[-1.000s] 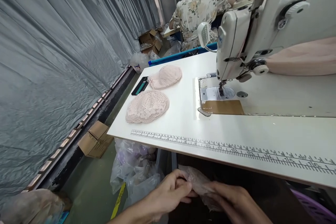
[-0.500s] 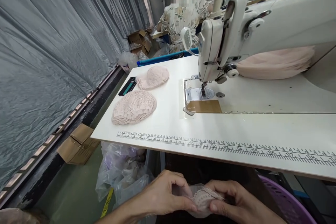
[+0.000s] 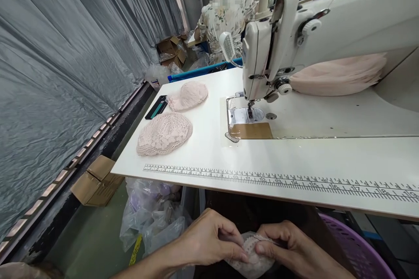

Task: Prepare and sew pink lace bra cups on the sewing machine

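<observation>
Below the table's front edge, my left hand (image 3: 218,239) and my right hand (image 3: 284,244) pinch a pale pink lace bra cup (image 3: 253,259) between thumbs and fingers. The cup has a scalloped lace edge and sheer fabric; part of it is hidden behind my fingers. On the white sewing table (image 3: 203,148) lie a pale pink lace cup stack (image 3: 164,135) and a smaller pink padded cup (image 3: 191,96). Both are out of my hands' grasp, at the table's left end.
A white sewing machine (image 3: 262,56) stands on the table, pink fabric (image 3: 340,76) beneath its arm. A black and teal box (image 3: 156,107) lies by the cups. Plastic bags (image 3: 150,213), a cardboard box (image 3: 98,181) and a purple basket (image 3: 356,248) sit lower. Ahead is a seated person (image 3: 222,22).
My fingers have shifted on the lace cup, which is turned and hangs a little lower between my hands. The whole view has moved slightly.
</observation>
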The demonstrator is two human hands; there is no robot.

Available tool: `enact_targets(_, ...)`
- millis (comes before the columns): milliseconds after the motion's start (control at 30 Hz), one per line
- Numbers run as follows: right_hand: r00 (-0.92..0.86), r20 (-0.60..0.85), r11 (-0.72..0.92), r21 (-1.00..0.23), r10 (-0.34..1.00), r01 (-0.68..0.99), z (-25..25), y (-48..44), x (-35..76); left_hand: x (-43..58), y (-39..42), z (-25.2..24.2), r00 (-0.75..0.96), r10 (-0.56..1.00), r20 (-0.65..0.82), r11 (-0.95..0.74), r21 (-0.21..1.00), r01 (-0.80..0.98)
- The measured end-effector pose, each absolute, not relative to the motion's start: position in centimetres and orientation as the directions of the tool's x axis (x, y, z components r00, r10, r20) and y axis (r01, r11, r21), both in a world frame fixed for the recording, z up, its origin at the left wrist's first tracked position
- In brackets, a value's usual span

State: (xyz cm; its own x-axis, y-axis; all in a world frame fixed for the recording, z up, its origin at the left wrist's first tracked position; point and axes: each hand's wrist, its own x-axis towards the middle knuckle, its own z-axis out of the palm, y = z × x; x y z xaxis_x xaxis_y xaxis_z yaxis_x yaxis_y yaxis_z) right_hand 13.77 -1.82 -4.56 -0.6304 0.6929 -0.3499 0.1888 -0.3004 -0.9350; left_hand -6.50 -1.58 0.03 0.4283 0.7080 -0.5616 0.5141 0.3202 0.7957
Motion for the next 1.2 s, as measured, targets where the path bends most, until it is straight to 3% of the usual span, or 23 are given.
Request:
enact_targets(400,-0.662,-0.327,-0.291,-0.942,0.675,0.168,-4.0,-1.7,14.0,-7.0,-1.6,0.1,0.446,0.666,-0.599,0.36,0.781,0.511)
enact_targets(667,-0.729,-0.36,-0.468,-0.881,0.583,0.061,-4.5,-1.7,14.8,-7.3,-1.8,0.1,0.518,0.587,-0.622,0.471,0.783,0.407)
enact_targets(967,-0.771,-0.325,-0.516,-0.856,0.548,-0.007,-5.0,-1.7,14.8,-7.6,-1.9,0.0,0.51,0.589,-0.627,0.474,0.779,0.411)
enact_targets(1200,-0.709,-0.419,-0.436,-0.883,0.567,0.174,-4.0,-1.8,14.3,-7.9,-1.8,-0.2,0.485,0.6,-0.636,0.474,0.771,0.425)
